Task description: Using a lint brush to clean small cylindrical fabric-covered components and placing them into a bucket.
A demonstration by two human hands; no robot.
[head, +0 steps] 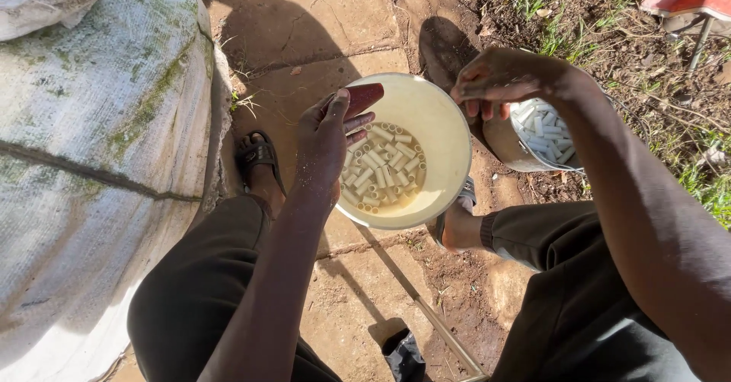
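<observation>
The left hand (324, 142) is closed in a loose grip around a dark red, rounded thing (364, 97), maybe a small sausage-shaped piece; the thumb lies over it and the fingers curl below, so the red end sticks out at about 1 o'clock from the palm. This hand hangs over the left part of a cream plastic bucket (449, 135), just above the contents. The right hand (495, 85) is at the bucket's rim at 2 o'clock, fingers bent downward and close together. I cannot tell if the fingertips pinch something or only touch the rim.

Inside the bucket, short white tube pieces (383, 167) lie in cloudy water, gathered at the bottom, directly under and at 4 o'clock from the left grip. They are near the fingers but do not seem to touch them. At 3 o'clock from the bucket stands a metal pot (502, 146), partly hidden behind the right forearm, with more of the same white tubes (544, 131), which look dry.

My judgement: the work is somewhere in the middle, because both vessels hold a good number of tubes and neither is empty.

Around: paved ground (304, 17), a sandal (259, 154) on the left foot, a white moss-stained sack (99, 123) at 9 o'clock.
</observation>
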